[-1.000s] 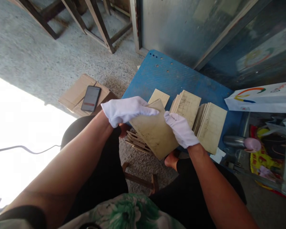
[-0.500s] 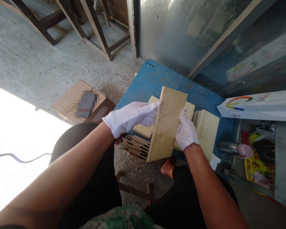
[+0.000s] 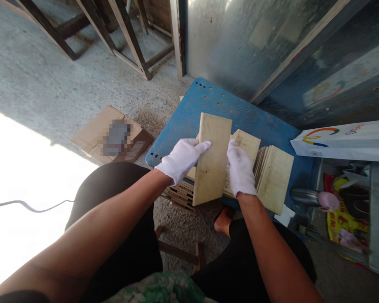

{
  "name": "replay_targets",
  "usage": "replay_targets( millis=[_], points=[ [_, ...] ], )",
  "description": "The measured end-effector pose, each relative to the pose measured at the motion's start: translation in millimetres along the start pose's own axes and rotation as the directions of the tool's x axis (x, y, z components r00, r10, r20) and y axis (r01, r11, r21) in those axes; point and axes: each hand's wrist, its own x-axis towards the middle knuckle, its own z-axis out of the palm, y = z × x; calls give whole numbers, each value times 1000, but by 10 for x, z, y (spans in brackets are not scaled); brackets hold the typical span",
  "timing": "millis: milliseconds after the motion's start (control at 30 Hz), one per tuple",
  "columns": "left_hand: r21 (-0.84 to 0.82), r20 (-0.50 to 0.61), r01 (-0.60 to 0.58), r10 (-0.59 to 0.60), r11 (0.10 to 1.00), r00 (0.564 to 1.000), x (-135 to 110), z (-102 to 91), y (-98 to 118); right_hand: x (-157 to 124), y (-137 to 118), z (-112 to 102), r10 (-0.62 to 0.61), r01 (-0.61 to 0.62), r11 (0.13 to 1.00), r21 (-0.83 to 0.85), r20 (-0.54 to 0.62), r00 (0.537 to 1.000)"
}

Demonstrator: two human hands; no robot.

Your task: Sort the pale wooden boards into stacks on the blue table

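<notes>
Both my hands wear white gloves. A pale yellow wooden board (image 3: 213, 160) stands tilted between them above the blue table (image 3: 240, 113). My left hand (image 3: 186, 155) grips its left edge, thumb lying on the front face and fingers behind. At the right edge, my right hand (image 3: 241, 168) is closed against the board, its fingertips partly hidden. Behind the right hand lies a stack of similar boards (image 3: 249, 143). Farther right, another row of boards (image 3: 276, 179) leans in a slanted pile. Below the left hand, slatted wooden pieces (image 3: 180, 195) show, partly covered.
A cardboard box (image 3: 96, 132) with a blurred object on top sits on the floor at left. To the right are a white printed bag (image 3: 344, 139), a metal flask (image 3: 303, 195) and a pink cup (image 3: 328, 200). A metal-panelled door (image 3: 221, 50) stands behind the table.
The board has shifted left and become slightly more upright. My left hand's thumb has come onto its front face, and my right hand has moved left along with the board.
</notes>
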Motion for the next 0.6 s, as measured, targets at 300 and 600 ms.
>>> replay_targets(
  millis=[300,600],
  points=[
    [-89,-11,-16,15,996,1000,73,-3,-69,-211,-22,390,-15,2,982,-190,-67,998],
    [163,-88,-56,71,985,994,38,-87,1,-95,6,569,-42,46,985,-164,29,999]
  ],
)
